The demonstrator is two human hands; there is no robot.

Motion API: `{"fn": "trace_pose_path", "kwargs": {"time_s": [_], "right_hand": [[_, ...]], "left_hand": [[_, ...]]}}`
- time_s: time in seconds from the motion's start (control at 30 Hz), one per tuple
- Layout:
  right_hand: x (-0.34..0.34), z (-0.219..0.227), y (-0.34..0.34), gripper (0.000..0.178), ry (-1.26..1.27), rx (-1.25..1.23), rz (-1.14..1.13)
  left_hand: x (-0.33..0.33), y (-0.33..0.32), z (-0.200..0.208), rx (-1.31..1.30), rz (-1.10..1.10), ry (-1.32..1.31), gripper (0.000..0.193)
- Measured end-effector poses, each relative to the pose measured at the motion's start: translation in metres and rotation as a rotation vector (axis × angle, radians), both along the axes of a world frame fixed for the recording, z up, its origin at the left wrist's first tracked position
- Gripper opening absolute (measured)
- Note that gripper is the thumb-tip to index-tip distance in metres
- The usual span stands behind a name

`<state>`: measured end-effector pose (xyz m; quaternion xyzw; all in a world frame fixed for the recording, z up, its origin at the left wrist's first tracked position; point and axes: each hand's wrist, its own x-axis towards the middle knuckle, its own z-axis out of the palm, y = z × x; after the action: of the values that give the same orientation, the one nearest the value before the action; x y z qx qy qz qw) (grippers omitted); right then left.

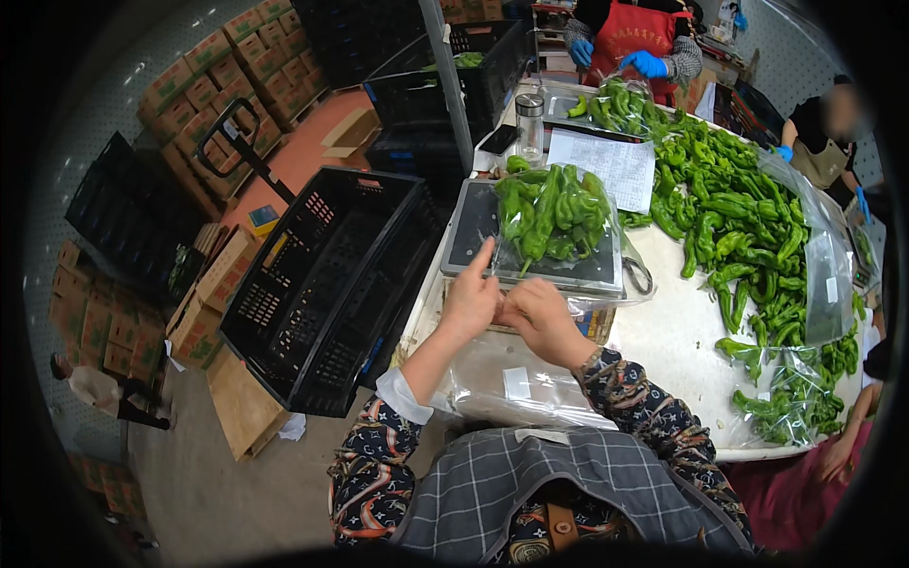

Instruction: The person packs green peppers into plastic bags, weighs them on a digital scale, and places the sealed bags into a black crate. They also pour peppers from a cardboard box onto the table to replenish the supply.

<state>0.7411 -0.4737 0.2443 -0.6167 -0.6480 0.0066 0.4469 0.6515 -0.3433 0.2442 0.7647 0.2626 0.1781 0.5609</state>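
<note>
A clear plastic bag of green peppers (554,213) lies on a flat dark weighing scale (464,237) in front of me. My left hand (471,301) is at the scale's near edge, its index finger stretched toward the bag and its other fingers partly hidden. Beside it, my right hand (544,317) is closed, fingers pressed together at the near end of the bag's film. The two hands meet at the fingertips. Below them, a stack of clear plastic bags (516,383) lies along the table edge. A pair of scissors (639,275) rests right of the scale.
Loose green peppers (743,227) cover the right of the white table (663,331). A written sheet (606,161), glass jar (530,123) and phone (499,139) lie beyond the scale. Black crates (322,284) stand left. A blue-gloved co-worker (630,47) handles another bag opposite.
</note>
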Motion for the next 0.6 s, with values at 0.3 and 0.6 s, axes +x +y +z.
{"fn": "trace_pose_path", "kwargs": {"time_s": [0.3,0.6], "right_hand": [[0.002,0.011,0.006,0.009,-0.106,0.092,-0.176],[-0.007,0.001,0.010,0.009,-0.131,0.133,-0.227]], "left_hand": [[0.000,-0.003,-0.001,-0.084,0.004,-0.009,0.058],[-0.001,0.000,0.001,0.021,0.001,0.009,0.058]]}}
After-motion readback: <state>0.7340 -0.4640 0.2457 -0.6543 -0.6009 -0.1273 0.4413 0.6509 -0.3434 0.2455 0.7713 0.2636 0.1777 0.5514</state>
